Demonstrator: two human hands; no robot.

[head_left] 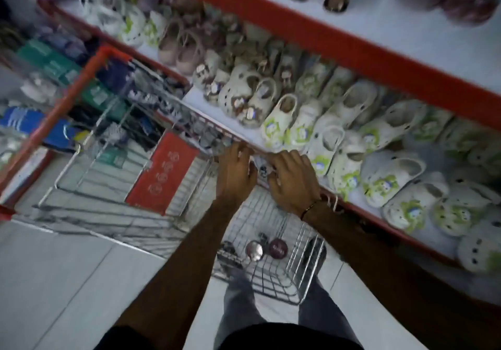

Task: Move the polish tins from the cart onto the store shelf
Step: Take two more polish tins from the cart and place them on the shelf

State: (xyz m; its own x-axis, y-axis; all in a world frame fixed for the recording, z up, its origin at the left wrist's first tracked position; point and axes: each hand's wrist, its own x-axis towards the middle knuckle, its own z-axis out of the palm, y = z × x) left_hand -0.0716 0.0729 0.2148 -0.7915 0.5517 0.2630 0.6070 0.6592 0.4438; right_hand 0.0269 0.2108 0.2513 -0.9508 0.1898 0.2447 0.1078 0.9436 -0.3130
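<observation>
Cupping something small and blurred at the shelf [222, 110] edge, both hands [267, 176] hide it; grip unclear.

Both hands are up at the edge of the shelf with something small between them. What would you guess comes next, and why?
Probably setting those small items down on the shelf strip in front of the clogs. The left hand and right hand are cupped together right at the shelf edge, though blur hides exactly what they hold. Two tins remain in the cart, so another reach down likely follows.
</observation>
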